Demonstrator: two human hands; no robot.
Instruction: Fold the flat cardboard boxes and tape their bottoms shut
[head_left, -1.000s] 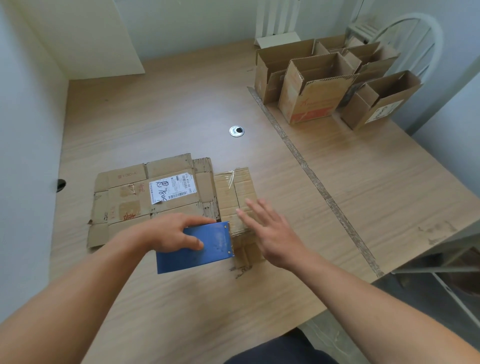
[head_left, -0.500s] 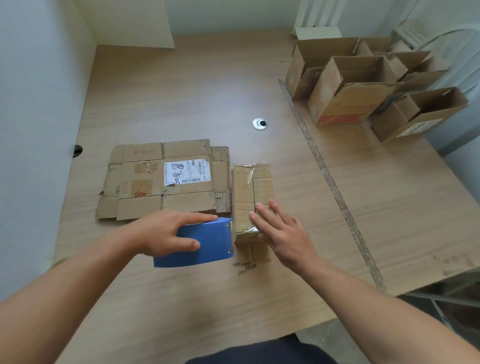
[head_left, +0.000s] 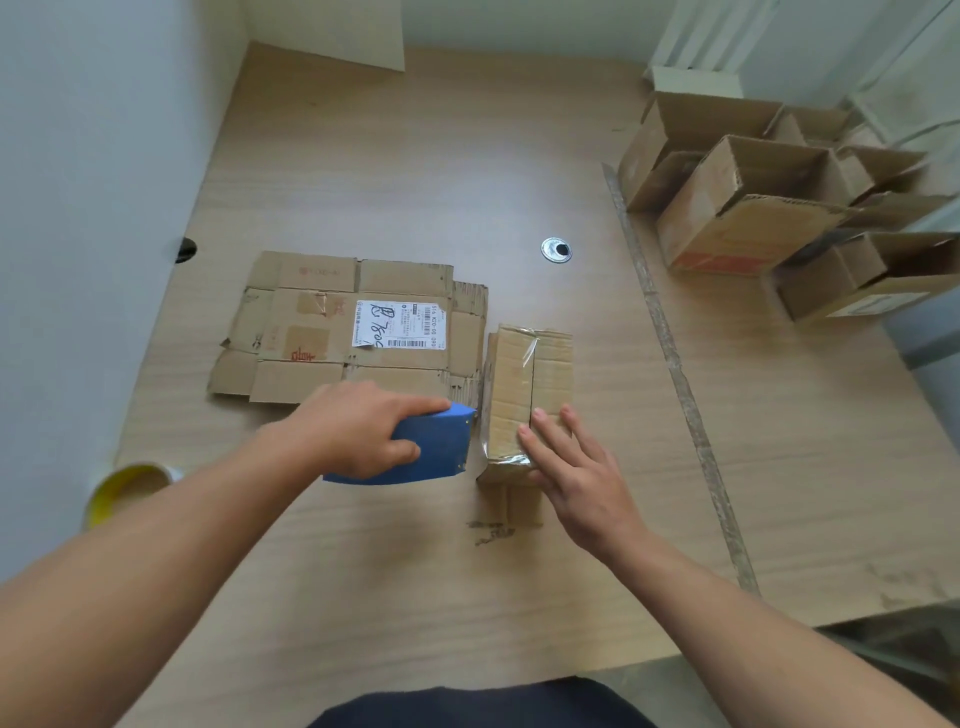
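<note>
A small folded cardboard box (head_left: 527, 379) stands bottom-up in the middle of the table, with clear tape along its flap seam. My right hand (head_left: 574, 467) presses flat on the near end of that taped bottom, fingers straight. My left hand (head_left: 358, 428) grips a blue tape dispenser (head_left: 431, 447) just left of the box, its front edge close to the box's near left corner. A flat unfolded cardboard box (head_left: 337, 327) with a white shipping label lies left of the folded one.
Several folded open boxes (head_left: 753, 208) stand grouped at the far right of the table. A yellow tape roll (head_left: 127, 491) sits at the left edge. A metal cable grommet (head_left: 556, 250) lies behind the box. A seam strip (head_left: 670, 364) runs across the table.
My right hand came down from hovering onto the box's near end and flattened there. The left hand with the dispenser stayed beside the box. The camera tilted further down.
</note>
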